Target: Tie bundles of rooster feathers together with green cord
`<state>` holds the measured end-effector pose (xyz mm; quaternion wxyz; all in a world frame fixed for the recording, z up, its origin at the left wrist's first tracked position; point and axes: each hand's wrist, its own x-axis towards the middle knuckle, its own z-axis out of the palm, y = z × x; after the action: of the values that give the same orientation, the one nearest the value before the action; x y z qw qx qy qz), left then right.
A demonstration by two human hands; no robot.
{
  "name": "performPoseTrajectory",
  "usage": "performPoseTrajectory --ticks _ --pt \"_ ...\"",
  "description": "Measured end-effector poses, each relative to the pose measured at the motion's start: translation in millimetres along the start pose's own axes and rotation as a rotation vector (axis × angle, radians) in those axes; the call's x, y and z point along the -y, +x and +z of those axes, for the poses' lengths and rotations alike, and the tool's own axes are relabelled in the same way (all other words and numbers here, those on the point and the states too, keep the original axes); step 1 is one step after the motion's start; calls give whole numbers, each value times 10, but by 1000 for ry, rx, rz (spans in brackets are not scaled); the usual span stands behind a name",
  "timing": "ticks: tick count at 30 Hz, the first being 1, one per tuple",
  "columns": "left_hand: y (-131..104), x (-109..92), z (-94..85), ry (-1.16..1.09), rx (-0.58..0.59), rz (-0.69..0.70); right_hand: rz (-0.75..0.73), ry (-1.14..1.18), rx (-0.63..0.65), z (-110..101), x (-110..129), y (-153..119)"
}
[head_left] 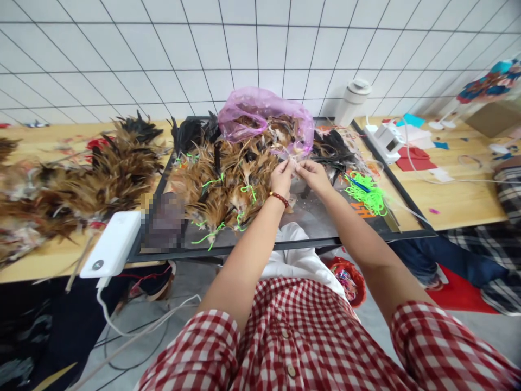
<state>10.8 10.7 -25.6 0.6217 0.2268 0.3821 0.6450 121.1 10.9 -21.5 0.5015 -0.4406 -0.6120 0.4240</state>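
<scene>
My left hand (281, 178), with a beaded bracelet at its wrist, is closed in a pinch close to the middle of the table. Facing it, my right hand (312, 175) pinches too, its fingertips almost meeting the left ones. Something small and whitish shows between them, too small to name. Just beyond lies a pink plastic bag (244, 106) with brown feathers in it. To the left of my hands spreads a pile of brown feather bunches (228, 168), several tied with bright green string. A tangle of green string (368, 198) with a blue tool (359, 183) on it lies to the right.
A white tumbler (353, 100) stands by the tiled wall. Further right are a white power adapter (388, 142) with cables and red cloth pieces (415, 158). On the left sit a white power bank (112, 244) and more feathers (114, 179). A red basket (358, 288) is below.
</scene>
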Motion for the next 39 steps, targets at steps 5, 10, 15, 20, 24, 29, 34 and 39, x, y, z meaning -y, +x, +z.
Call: performPoseTrajectory --ticks 5,10,15,20,24,29,34,39 --pt "28 -35 -27 -43 -3 -8 11 -21 -10 -45 -59 11" --pt "13 -47 -19 34 -16 8 -160 -56 -249 -91 -126 66" --pt "10 26 -18 138 63 124 -141 -115 -203 -82 -93 47" --pt "32 92 -31 212 61 183 -99 -143 -165 -79 -23 24" --pt "52 102 -58 187 50 147 -108 -115 -134 -78 -5 30" --pt "67 85 -70 139 18 120 -78 -130 -81 -80 -2 39" --pt "28 52 -50 193 125 100 -188 -168 -122 -127 -30 65" --pt "32 51 -53 219 78 70 -160 -211 -188 -154 -47 69"
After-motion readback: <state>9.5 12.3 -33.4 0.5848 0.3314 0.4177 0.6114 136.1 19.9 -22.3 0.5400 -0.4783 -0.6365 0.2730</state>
